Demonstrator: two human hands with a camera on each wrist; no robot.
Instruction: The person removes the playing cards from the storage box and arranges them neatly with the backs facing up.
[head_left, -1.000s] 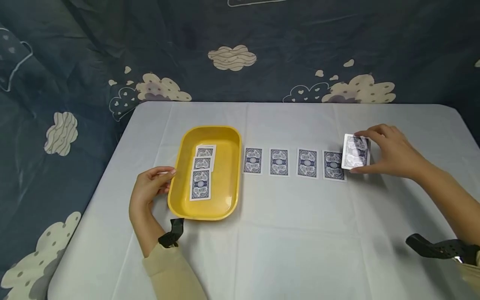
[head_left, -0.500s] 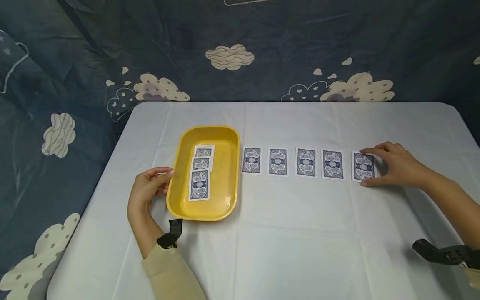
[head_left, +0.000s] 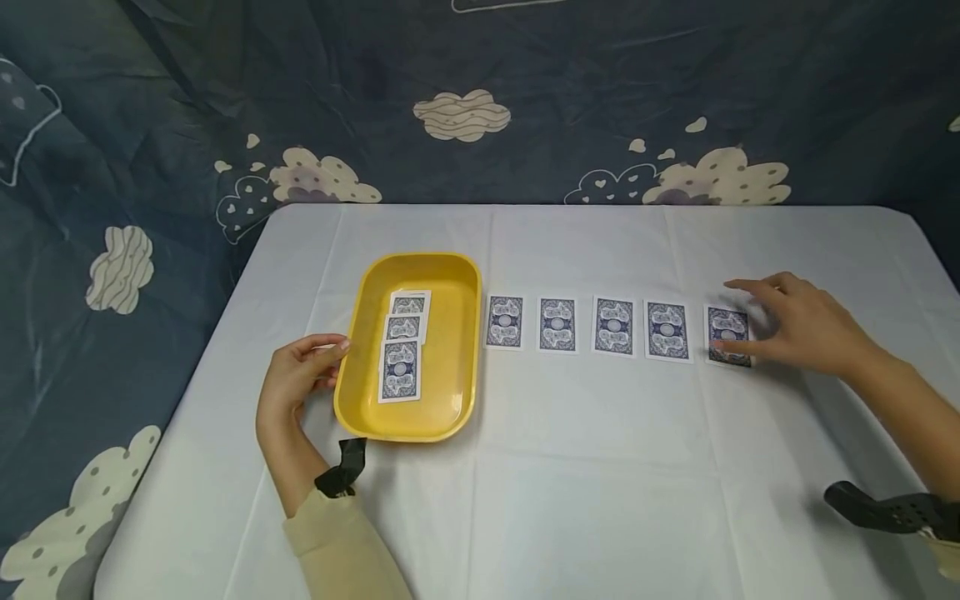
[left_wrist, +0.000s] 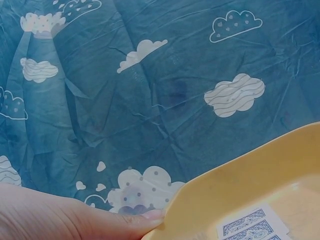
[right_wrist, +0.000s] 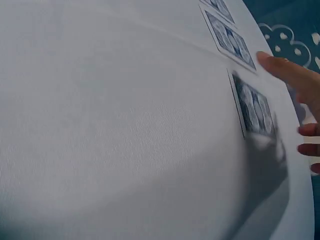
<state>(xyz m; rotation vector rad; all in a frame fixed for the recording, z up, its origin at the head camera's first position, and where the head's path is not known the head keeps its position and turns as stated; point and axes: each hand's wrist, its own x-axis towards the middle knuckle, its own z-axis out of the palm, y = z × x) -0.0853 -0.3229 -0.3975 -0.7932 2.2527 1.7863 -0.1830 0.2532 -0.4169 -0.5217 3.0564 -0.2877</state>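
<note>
Left hand [head_left: 296,375] pinches left rim of tray [head_left: 452,367], toward table's [head_left: 585,483] left edge. Three tray cards [head_left: 400,372], overlapping in a column, backs up. Four row cards [head_left: 557,325], backs up, about parallel to far edge, starting just beside tray's right rim. End card [head_left: 724,325] finishes row toward right edge. Right hand [head_left: 810,325] holds nothing, thumb and index parted over end card; right wrist view shows a gap. Patterned cloth [head_left: 525,50] behind far edge.

Inscriptions: none legible

Cards [head_left: 558,325]: ornamental backs showing, no readable letter or number. Tray [head_left: 452,350]: no readable mark or brand. Backdrop [head_left: 570,50]: printed clouds and hearts, no readable wording. Straps [head_left: 877,507]: no readable label.
</note>
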